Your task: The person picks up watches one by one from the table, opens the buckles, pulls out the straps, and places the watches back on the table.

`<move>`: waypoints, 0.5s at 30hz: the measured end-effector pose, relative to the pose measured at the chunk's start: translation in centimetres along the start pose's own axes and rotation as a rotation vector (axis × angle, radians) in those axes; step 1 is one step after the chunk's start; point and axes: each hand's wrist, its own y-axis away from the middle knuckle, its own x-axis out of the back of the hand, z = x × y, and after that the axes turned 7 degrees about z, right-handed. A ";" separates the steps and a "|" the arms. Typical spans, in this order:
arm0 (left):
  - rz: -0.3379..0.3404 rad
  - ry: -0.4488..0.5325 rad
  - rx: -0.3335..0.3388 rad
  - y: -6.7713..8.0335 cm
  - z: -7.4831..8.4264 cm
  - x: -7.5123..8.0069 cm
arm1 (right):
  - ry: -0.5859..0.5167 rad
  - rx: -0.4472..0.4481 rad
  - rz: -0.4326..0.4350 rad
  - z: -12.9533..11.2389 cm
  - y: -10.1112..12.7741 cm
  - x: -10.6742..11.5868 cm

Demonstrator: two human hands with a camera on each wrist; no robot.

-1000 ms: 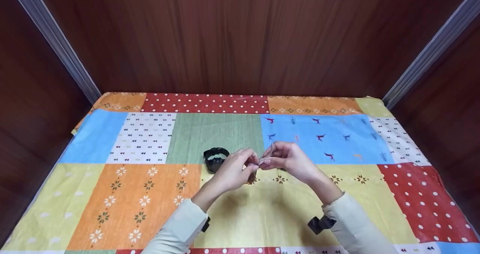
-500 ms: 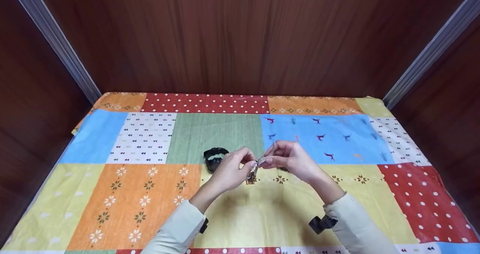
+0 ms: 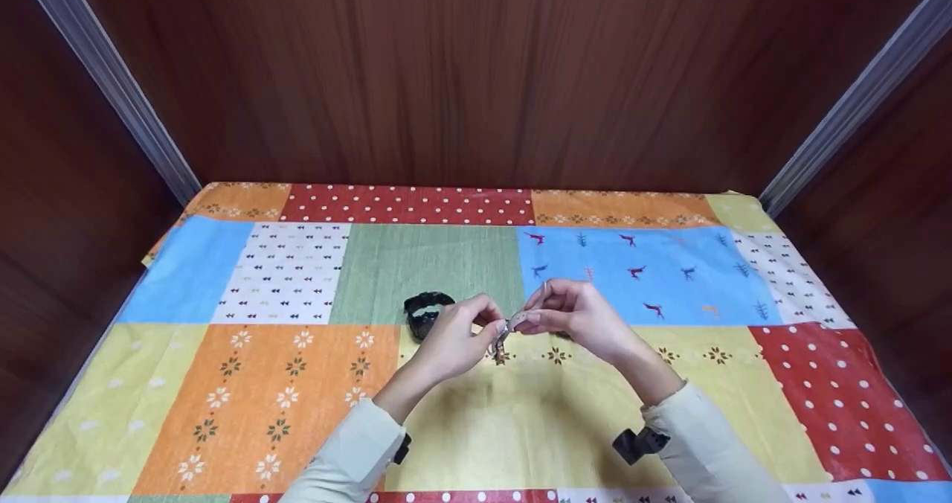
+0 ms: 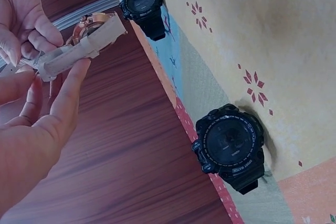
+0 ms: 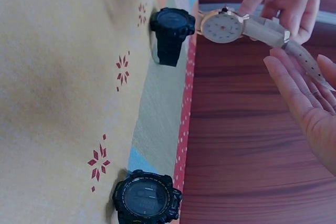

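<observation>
Both hands hold a wristwatch (image 5: 221, 28) with a pale strap, a rose-gold case and a white dial, up over the table. My left hand (image 3: 462, 339) pinches the strap (image 4: 79, 51) near its buckle (image 5: 286, 37), and the case hangs below those fingers in the head view. The punched tail of the strap (image 5: 304, 62) runs to my right hand (image 3: 576, 319), which pinches it between thumb and fingers. In the head view the fingers cover much of the strap.
A black sport watch (image 3: 428, 317) sits on the table left of my left hand. Another black sport watch (image 5: 146, 199) lies by my right hand, mostly hidden in the head view. A patchwork tablecloth (image 3: 297, 414) covers the table, with brown wood panels (image 3: 476, 79) around it.
The fingertips have drawn slightly apart, and more of the strap shows between them. The hanging watch case has turned below my left hand. The black watches have stayed put.
</observation>
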 end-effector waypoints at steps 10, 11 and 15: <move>-0.015 0.045 0.031 0.1 -0.5 0.0 | 0.017 0.010 0.019 -0.4 0.1 0.1; -0.021 0.044 0.037 0.1 -0.6 0.0 | 0.023 0.012 0.021 -0.4 0.1 0.1; -0.027 0.008 0.036 0.1 -0.7 0.0 | 0.037 0.023 0.019 -0.4 0.0 0.2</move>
